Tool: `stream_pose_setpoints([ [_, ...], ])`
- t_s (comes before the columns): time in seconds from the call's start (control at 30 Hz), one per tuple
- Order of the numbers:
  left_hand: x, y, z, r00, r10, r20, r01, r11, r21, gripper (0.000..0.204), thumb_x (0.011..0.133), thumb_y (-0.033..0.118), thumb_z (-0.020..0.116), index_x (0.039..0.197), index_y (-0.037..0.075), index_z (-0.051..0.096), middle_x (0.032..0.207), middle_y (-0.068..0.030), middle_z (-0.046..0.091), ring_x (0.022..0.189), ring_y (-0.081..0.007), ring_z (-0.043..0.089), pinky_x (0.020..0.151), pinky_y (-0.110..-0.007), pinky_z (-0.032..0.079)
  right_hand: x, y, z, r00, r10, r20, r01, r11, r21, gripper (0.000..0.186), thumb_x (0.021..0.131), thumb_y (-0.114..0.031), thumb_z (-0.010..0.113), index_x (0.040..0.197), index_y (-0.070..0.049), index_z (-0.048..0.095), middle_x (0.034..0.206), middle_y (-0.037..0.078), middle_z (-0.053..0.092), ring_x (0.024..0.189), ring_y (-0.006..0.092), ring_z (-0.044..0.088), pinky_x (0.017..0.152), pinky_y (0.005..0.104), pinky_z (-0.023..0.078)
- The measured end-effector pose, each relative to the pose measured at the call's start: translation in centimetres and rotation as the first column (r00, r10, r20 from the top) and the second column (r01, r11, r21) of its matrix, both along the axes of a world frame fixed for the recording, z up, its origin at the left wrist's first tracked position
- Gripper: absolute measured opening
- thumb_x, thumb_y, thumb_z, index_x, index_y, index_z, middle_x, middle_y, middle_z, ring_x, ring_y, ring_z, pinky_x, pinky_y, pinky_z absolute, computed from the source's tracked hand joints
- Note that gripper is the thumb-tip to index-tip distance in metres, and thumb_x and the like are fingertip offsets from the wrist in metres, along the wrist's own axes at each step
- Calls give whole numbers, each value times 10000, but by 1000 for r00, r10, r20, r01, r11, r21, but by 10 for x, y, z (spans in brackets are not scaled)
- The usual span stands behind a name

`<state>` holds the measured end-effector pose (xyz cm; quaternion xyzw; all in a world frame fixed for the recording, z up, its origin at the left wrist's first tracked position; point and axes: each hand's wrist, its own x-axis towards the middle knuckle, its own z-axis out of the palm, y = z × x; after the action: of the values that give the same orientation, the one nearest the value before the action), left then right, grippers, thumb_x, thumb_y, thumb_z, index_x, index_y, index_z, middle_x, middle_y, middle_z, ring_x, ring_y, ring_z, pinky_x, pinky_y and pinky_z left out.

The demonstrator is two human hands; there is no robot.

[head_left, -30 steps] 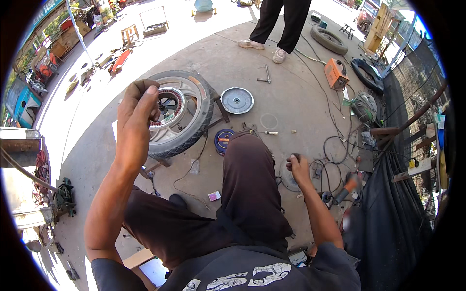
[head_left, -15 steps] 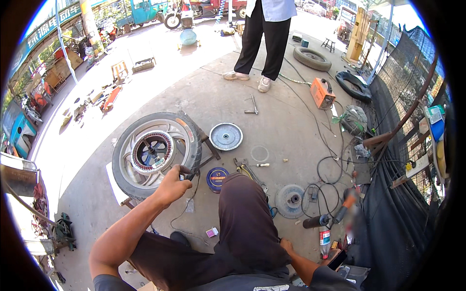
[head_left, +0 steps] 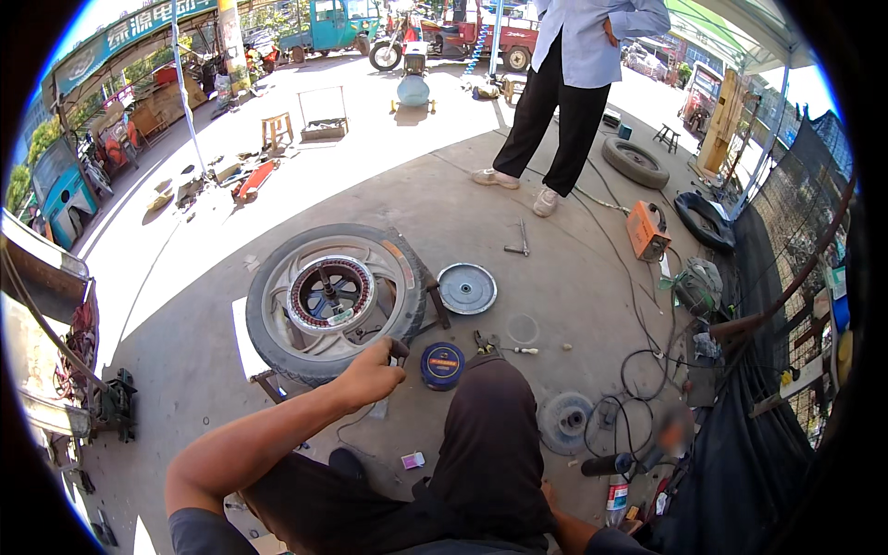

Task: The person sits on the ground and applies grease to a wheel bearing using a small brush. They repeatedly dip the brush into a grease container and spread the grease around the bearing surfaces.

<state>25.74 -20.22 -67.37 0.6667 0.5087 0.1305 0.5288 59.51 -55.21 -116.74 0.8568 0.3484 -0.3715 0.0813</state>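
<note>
The left hand (head_left: 370, 375) rests at the near edge of the wheel (head_left: 335, 301), fingers curled closed around a small dark handle just beside the tyre. The wheel lies flat on the concrete floor (head_left: 555, 268), a blue round tin (head_left: 442, 364) near it. The right hand is out of view. Open floor stretches beyond toward a standing person (head_left: 578, 92).

We sit on a grey concrete floor (head_left: 388, 199), shaded near us and washed in bright sun toward eleven o'clock, where a wooden stool (head_left: 277, 128) and scattered parts lie. At twelve o'clock we see parked vehicles (head_left: 338, 23) and a standing person (head_left: 573, 92). At three o'clock a dark wire fence (head_left: 786, 213) borders spare tyres (head_left: 635, 162) and an orange box (head_left: 645, 231).
</note>
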Motion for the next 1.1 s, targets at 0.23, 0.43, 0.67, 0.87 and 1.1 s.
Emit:
stream_pose_setpoints([
  [0.23, -46, -6, -6, 985, 54, 163, -42, 996, -74, 397, 861, 20, 603, 1236, -68, 506, 825, -87, 576, 675, -155, 594, 595, -298, 494, -36, 32, 150, 958, -192, -215, 220, 969, 116, 262, 865, -214, 590, 934, 39, 609, 949, 215, 657, 812, 347, 667, 697, 490, 528],
  [0.43, -74, -7, -11, 924, 130, 360, -79, 985, -154, 375, 917, 56, 646, 1214, -115, 494, 818, -80, 576, 652, -138, 589, 548, -301, 542, -31, 79, 221, 210, -532, -821, 843, 524, -124, 137, 825, -105, 575, 723, -80, 487, 618, 15, 394, 481, 156, 404, 458, 361, 372],
  [0.67, -85, -14, -5, 921, 82, 381, -60, 996, -68, 382, 911, 101, 699, 1175, -118, 530, 768, -64, 570, 614, -125, 566, 519, -286, 527, -46, 187, 389, 336, 63, -940, 840, 431, 330, 163, 769, -140, 627, 785, -117, 466, 693, 1, 465, 589, 117, 461, 514, 299, 368],
  [0.87, -99, -20, 1, 935, 89, 343, -89, 996, -18, 419, 881, 133, 745, 1161, -115, 557, 787, -90, 612, 572, -120, 564, 470, -275, 479, -93, 261, 506, 423, 624, -657, 666, 278, 693, 452, 829, -263, 771, 1112, -4, 531, 903, 95, 612, 706, 183, 631, 614, 324, 559],
  [1.1, -107, 0, -10, 935, 133, 328, -163, 985, 65, 442, 827, 126, 794, 1148, -85, 577, 741, -66, 614, 519, -107, 546, 447, -265, 449, -123, 358, 523, 144, 688, -711, 664, 466, 585, 388, 961, -365, 644, 1128, -17, 604, 859, 47, 657, 708, 167, 662, 514, 247, 467],
])
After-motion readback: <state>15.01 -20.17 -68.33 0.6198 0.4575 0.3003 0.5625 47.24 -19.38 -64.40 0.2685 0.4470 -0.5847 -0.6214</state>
